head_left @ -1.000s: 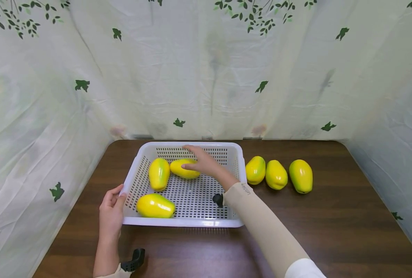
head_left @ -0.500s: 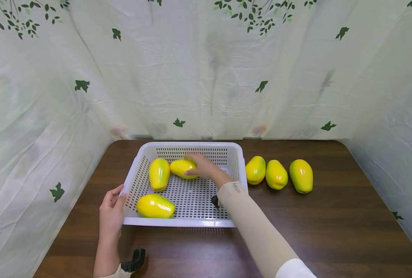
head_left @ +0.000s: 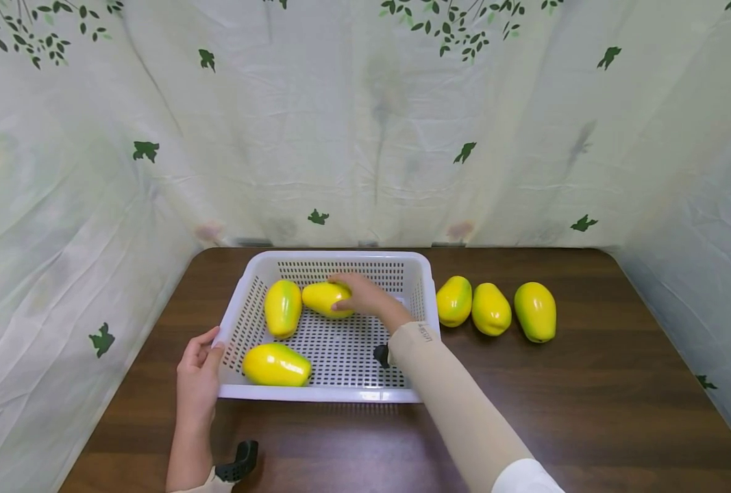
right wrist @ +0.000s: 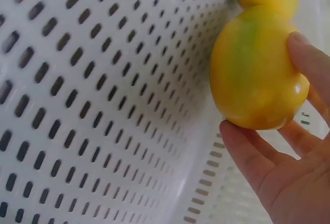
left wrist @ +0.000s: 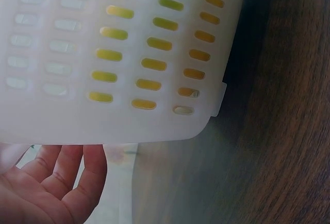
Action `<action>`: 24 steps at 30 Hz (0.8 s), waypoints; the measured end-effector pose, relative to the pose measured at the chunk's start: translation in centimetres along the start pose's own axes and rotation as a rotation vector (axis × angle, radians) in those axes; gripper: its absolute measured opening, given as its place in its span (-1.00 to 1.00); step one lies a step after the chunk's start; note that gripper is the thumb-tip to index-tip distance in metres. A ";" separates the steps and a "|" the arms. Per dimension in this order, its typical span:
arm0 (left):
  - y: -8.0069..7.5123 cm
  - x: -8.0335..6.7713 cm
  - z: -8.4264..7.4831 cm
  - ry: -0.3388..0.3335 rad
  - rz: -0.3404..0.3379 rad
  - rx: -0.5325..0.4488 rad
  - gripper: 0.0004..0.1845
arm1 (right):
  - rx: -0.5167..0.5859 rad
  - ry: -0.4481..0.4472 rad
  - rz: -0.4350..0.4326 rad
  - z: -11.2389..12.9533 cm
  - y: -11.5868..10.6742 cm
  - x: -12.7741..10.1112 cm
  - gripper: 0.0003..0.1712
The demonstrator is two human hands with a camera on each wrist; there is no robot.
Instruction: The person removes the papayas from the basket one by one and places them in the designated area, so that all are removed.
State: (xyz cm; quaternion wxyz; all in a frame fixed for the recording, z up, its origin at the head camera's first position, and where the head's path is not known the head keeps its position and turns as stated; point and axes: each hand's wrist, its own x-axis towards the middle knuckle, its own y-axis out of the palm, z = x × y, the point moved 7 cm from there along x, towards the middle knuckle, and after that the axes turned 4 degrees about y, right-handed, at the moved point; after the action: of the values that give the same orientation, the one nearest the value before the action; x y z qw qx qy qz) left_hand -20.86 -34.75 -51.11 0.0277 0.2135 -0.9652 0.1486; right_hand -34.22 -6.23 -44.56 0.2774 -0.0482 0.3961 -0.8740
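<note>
Dark wood-grain table (head_left: 587,411) enclosed on three sides by pale, creased curtain (head_left: 353,123) printed with green leaves; soft, even lighting.

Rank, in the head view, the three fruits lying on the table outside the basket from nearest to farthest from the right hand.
1. Left fruit of the row, beside the white basket wall, nearest the right hand.
2. Middle fruit of the row, just right of it.
3. Right fruit of the row, the greenest, at the row's far end.
</note>
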 end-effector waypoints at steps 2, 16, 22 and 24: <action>0.0 0.0 0.1 0.001 0.000 0.017 -0.54 | 0.007 -0.010 0.000 0.1 -0.2 -0.1 -0.33; 0.4 -1.0 -2.3 -0.027 -0.018 0.024 -0.54 | 0.189 -0.074 -0.080 1.9 -2.6 -1.3 -0.35; 0.6 -2.4 -5.7 -0.024 -0.007 0.007 -0.53 | 0.253 -0.097 -0.123 2.2 -3.6 -1.7 -0.35; 0.7 -2.7 -6.4 -0.042 -0.008 0.020 -0.54 | 0.260 -0.109 -0.147 2.5 -4.0 -2.0 -0.37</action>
State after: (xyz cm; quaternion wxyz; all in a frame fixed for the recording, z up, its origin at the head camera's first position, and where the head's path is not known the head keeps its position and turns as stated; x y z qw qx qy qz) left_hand -18.74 -31.10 -45.53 0.0061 0.2205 -0.9632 0.1535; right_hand -33.62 -4.72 -39.71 0.2377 -0.0882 0.2594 -0.9319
